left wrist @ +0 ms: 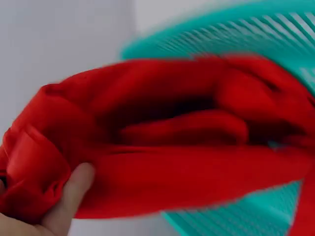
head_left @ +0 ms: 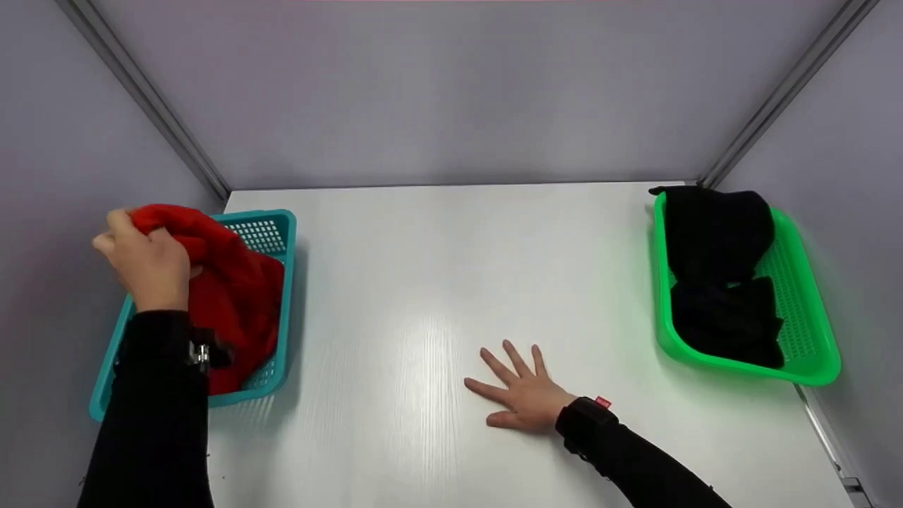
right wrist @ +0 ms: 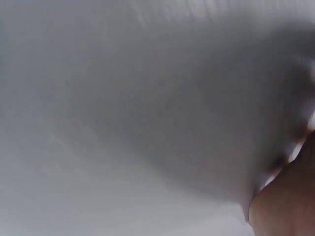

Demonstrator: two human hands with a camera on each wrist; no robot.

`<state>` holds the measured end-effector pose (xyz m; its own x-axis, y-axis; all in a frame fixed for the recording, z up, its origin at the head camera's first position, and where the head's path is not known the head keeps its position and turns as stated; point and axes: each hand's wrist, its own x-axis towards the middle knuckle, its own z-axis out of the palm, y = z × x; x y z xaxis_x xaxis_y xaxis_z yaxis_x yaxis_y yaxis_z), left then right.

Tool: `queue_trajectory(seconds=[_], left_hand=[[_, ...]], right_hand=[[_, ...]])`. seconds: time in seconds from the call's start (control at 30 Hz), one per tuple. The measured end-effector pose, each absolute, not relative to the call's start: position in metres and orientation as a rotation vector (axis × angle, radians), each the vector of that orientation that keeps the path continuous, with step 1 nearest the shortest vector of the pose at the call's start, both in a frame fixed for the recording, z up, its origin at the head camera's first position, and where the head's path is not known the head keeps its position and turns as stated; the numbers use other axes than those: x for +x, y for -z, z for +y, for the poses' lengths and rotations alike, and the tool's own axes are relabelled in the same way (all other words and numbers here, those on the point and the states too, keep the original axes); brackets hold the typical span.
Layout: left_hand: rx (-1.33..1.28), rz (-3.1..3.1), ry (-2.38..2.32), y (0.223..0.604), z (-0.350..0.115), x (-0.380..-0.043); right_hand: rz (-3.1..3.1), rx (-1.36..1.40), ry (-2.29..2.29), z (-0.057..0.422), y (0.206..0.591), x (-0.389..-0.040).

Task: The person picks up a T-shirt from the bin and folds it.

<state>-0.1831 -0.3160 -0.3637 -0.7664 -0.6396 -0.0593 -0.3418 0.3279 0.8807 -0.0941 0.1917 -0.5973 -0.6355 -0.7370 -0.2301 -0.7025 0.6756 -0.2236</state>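
Observation:
My left hand (head_left: 152, 261) grips one end of a red cloth (head_left: 236, 296) above the far left part of a teal basket (head_left: 289, 310). The cloth sags from that hand into the basket, its lower part lying inside. In the left wrist view the thumb presses on the bunched red fabric (left wrist: 167, 182), with loose folds stretching away over the basket wall. My right hand (head_left: 525, 398) is spread with straight fingers over the white table (head_left: 395, 282), palm down and holding nothing. Only part of this hand (right wrist: 285, 201) shows in the right wrist view, over the pale surface.
A bright green basket (head_left: 811, 367) stands at the right with black cloth pieces (head_left: 719, 240) in it, one hanging over its far left rim. Grey panels (head_left: 451, 92) wall in the back and both sides of the table.

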Motion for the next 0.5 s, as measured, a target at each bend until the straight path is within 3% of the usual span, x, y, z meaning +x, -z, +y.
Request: queue_trajectory(seconds=[0.23, 0.5], left_hand=[[0.527, -1.606, 2.097, 0.319, -0.289, -0.186], [0.139, -0.910, 2.278, 0.242, -0.224, -0.188]], right_hand=[[2.587, -1.127, 0.149, 0.190, 0.598, -0.093], [2.603, -1.115, 0.154, 0.190, 0.601, -0.092]])
